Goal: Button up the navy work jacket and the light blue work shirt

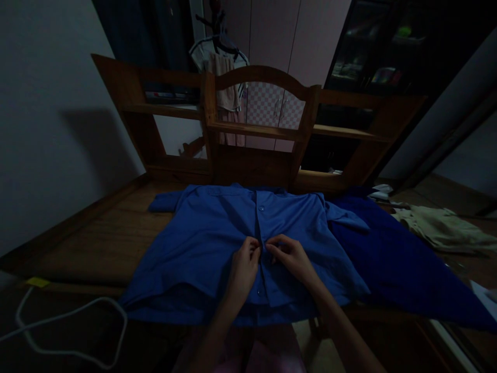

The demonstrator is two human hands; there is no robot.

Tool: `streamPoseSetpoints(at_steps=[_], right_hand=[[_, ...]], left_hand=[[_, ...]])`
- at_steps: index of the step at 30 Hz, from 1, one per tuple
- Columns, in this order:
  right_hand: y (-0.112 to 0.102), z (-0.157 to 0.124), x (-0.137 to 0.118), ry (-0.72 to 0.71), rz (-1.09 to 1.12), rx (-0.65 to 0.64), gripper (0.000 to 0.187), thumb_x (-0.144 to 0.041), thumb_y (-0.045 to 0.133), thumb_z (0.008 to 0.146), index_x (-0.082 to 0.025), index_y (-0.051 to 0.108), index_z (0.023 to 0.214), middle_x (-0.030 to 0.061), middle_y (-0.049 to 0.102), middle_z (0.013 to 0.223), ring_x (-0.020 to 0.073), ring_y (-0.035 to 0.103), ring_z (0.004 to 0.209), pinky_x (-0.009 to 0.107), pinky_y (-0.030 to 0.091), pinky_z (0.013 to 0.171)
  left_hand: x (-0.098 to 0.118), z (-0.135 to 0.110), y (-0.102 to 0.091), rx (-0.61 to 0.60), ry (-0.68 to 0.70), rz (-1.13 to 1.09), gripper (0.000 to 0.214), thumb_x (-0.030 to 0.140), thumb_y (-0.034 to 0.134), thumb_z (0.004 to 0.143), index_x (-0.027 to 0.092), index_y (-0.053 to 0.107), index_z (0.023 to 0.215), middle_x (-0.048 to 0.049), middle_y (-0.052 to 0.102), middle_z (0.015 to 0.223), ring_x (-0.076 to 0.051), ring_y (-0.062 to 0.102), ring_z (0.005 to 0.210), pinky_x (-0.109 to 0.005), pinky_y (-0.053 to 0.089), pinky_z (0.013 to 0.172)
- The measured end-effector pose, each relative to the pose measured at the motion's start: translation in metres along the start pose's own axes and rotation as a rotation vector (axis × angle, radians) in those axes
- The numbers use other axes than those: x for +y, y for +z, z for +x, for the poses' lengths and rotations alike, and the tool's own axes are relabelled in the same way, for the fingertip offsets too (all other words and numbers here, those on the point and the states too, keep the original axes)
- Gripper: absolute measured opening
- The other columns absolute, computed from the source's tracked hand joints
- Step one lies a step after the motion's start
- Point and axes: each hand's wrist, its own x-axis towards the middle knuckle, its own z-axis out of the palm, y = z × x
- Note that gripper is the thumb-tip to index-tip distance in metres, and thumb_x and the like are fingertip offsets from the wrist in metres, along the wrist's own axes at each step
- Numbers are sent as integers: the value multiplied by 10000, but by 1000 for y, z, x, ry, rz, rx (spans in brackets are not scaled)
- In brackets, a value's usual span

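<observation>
A blue button-up shirt [217,228] lies spread on the wooden desk, its front facing up and its hem hanging at the near edge. My left hand [247,255] pinches the shirt's placket from the left, about halfway down the front. Facing it, my right hand [285,251] pinches the other front edge with thumb and forefinger. Any button between the fingertips is hidden. Above the hands a button [261,209] shows on the placket, and a lower button [259,292] shows near the hem.
A wooden shelf unit [256,132] rises behind the desk [104,233]. Darker blue cloth [392,259] lies right of the shirt, with pale cloth [442,225] beyond. A white cable [73,352] loops at the lower left. Clothes [229,77] hang behind the shelf.
</observation>
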Motion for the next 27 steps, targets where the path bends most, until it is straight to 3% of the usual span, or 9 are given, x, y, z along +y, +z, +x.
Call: streamPoseSetpoints(at_steps=[8, 16, 27], right_hand=[[7, 1, -5, -50, -71, 39, 178, -356, 585, 866, -186, 601, 916, 8, 649, 850, 109, 604, 578, 218, 463, 564], [6, 12, -25, -81, -276, -69, 57, -220, 620, 836, -198, 582, 872, -20, 635, 710, 126, 615, 606, 225, 455, 586], [22, 7, -7, -203, -325, 45, 75, -148, 557, 860, -199, 565, 915, -5, 611, 822, 123, 585, 714, 232, 450, 660]], left_hand=[[-1, -6, -5, -8, -27, -139, 238, 371, 441, 917, 201, 579, 1011, -52, 667, 931, -166, 638, 825, -261, 483, 757], [2, -4, -4, 32, -66, -268, 245, 401, 526, 876, 181, 582, 970, -68, 667, 949, -185, 645, 883, -265, 483, 769], [1, 0, -2, 62, -65, -242, 180, 355, 547, 868, 193, 555, 947, -72, 660, 937, -200, 648, 888, -272, 489, 746]])
